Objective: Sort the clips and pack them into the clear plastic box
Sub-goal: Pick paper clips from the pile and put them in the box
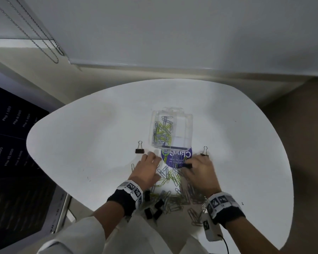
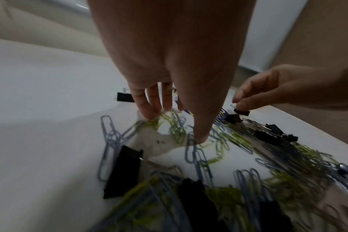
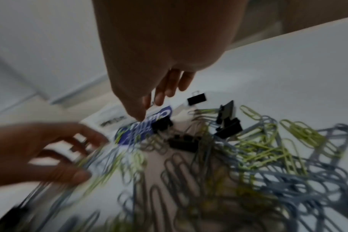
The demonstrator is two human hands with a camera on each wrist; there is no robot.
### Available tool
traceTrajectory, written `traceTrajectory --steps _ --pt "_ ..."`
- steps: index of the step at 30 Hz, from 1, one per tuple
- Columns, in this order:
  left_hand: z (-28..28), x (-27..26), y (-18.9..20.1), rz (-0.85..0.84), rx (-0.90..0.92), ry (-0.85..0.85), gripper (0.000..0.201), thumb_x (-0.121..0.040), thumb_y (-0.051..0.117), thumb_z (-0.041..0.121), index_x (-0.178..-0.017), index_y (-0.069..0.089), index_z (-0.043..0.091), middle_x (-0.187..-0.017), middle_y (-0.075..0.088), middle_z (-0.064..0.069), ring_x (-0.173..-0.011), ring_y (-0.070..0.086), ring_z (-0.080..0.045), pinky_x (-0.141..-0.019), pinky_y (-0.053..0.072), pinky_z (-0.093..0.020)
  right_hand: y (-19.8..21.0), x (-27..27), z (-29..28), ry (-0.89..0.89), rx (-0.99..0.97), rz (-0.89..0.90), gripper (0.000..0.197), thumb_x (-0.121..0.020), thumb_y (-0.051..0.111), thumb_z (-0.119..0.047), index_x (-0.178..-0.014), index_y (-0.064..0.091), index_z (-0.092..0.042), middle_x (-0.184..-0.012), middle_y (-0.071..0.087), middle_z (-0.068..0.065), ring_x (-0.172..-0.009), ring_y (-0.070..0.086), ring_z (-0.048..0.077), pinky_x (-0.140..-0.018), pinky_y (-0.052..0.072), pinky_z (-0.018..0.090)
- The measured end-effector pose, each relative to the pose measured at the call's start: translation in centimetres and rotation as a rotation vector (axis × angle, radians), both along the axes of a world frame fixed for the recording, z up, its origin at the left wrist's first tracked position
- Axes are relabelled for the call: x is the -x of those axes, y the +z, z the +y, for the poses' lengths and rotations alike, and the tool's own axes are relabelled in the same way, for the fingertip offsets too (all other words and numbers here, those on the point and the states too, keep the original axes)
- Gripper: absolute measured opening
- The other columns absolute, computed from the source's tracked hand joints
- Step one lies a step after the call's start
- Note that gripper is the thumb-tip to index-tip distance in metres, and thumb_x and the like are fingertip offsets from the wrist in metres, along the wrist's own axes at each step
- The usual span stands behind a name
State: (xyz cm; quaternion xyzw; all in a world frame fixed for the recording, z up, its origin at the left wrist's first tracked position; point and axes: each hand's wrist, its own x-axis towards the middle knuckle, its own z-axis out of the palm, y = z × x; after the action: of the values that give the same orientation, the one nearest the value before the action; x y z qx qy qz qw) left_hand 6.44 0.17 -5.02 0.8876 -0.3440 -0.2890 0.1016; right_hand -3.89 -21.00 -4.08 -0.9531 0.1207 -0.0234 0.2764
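Note:
The clear plastic box (image 1: 188,125) lies open at mid table, with blue and green paper clips (image 1: 162,131) in its left compartment. A loose pile of paper clips (image 1: 173,187) and several black binder clips (image 1: 157,208) is spread in front of it. My left hand (image 1: 152,160) reaches into the pile; in the left wrist view its straight fingertips (image 2: 149,115) and thumb rest apart on green and blue clips. My right hand (image 1: 189,163) pinches a black binder clip (image 1: 187,165) between thumb and fingers just over the blue label card (image 1: 188,154).
One black binder clip (image 1: 140,150) stands alone left of the box, another (image 1: 205,153) right of it behind my right hand. The round white table (image 1: 81,143) ends close behind the pile at my lap. A wall and sill lie beyond the far rim.

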Motion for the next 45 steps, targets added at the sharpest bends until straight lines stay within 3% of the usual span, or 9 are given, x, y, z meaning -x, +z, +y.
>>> traceTrajectory --steps 5,10,15,21,31,34,37,42,45 --pt "-0.7 1.7 -0.7 -0.025 0.025 -0.082 0.034 -0.086 0.058 0.007 -0.119 0.051 0.007 -0.121 0.043 -0.011 -0.109 0.041 -0.027 -0.091 0.041 -0.036 -2.0 0.4 3.9 0.298 0.043 0.293 0.057 -0.077 0.071 -0.04 -0.13 0.058 -0.022 -0.116 0.058 -0.001 -0.099 0.054 0.022 -0.085 0.047 0.036" --pt "-0.9 2.2 -0.6 0.054 0.075 -0.024 0.025 -0.084 0.054 -0.004 -0.107 0.059 0.006 -0.109 0.052 -0.012 -0.099 0.051 -0.028 -0.083 0.037 -0.029 -2.9 0.1 5.1 0.275 -0.033 0.254 0.018 -0.083 0.064 -0.005 -0.099 0.068 -0.011 -0.096 0.061 0.007 -0.085 0.061 0.026 -0.072 0.053 0.036" --pt "0.1 1.2 0.1 0.25 0.275 0.276 0.02 -0.08 0.056 -0.001 -0.085 0.066 0.016 -0.092 0.059 -0.004 -0.082 0.061 -0.018 -0.078 0.048 -0.027 -2.9 0.4 4.8 0.172 -0.183 0.304 0.007 -0.083 0.062 -0.007 -0.079 0.067 -0.01 -0.085 0.062 0.006 -0.08 0.06 0.025 -0.071 0.048 0.031" --pt "-1.7 -2.6 4.4 0.184 0.549 0.366 0.012 -0.083 0.064 0.002 -0.08 0.066 0.013 -0.084 0.066 0.001 -0.077 0.063 -0.009 -0.074 0.053 -0.022 -0.1 0.1 3.7 0.034 -0.38 0.221 0.014 -0.078 0.072 -0.008 -0.075 0.075 -0.021 -0.08 0.068 -0.006 -0.071 0.058 -0.003 -0.069 0.041 0.005" --pt "-5.1 -7.2 4.2 0.05 0.64 0.669 0.013 -0.093 0.057 0.014 -0.1 0.068 0.013 -0.092 0.067 0.005 -0.081 0.06 -0.007 -0.07 0.042 -0.005 4.2 -11.3 2.5 -0.237 -0.534 -0.098 0.013 -0.086 0.07 -0.005 -0.092 0.075 -0.015 -0.09 0.074 0.0 -0.083 0.07 0.006 -0.08 0.054 0.015" --pt "-3.2 -5.5 3.3 0.035 0.592 0.607 0.012 -0.091 0.057 0.011 -0.096 0.067 0.017 -0.091 0.065 0.005 -0.079 0.06 -0.007 -0.071 0.043 -0.005 3.8 -12.7 2.7 -0.222 -0.518 -0.06 0.01 -0.088 0.07 -0.008 -0.097 0.073 -0.011 -0.093 0.075 0.001 -0.086 0.069 0.008 -0.082 0.054 0.016" --pt "-1.3 -3.4 2.3 0.095 0.444 0.369 0.011 -0.089 0.058 0.012 -0.091 0.067 0.018 -0.09 0.061 0.003 -0.077 0.06 -0.01 -0.073 0.05 -0.025 3.6 -11.3 2.9 -0.13 -0.522 -0.019 0.01 -0.089 0.069 -0.009 -0.096 0.074 -0.014 -0.09 0.075 -0.003 -0.084 0.07 0.006 -0.08 0.056 0.016" --pt "-0.7 -0.2 0.4 0.071 0.247 -0.031 0.048 -0.09 0.051 0.006 -0.138 0.045 0.008 -0.141 0.04 -0.011 -0.126 0.041 -0.025 -0.107 0.034 -0.033 2.4 -5.0 1.8 0.053 -0.382 0.13 0.011 -0.088 0.066 -0.018 -0.083 0.072 -0.025 -0.077 0.07 -0.012 -0.073 0.064 0.003 -0.07 0.056 0.029" --pt "-0.9 1.3 -0.5 -0.013 0.137 -0.133 0.063 -0.089 0.051 0.001 -0.147 0.027 0.005 -0.152 0.025 -0.015 -0.139 0.025 -0.028 -0.112 0.033 -0.035 0.6 -1.9 1.0 0.081 -0.131 0.136 0.009 -0.086 0.066 -0.014 -0.091 0.072 -0.019 -0.088 0.067 -0.003 -0.082 0.06 0.016 -0.072 0.056 0.037"
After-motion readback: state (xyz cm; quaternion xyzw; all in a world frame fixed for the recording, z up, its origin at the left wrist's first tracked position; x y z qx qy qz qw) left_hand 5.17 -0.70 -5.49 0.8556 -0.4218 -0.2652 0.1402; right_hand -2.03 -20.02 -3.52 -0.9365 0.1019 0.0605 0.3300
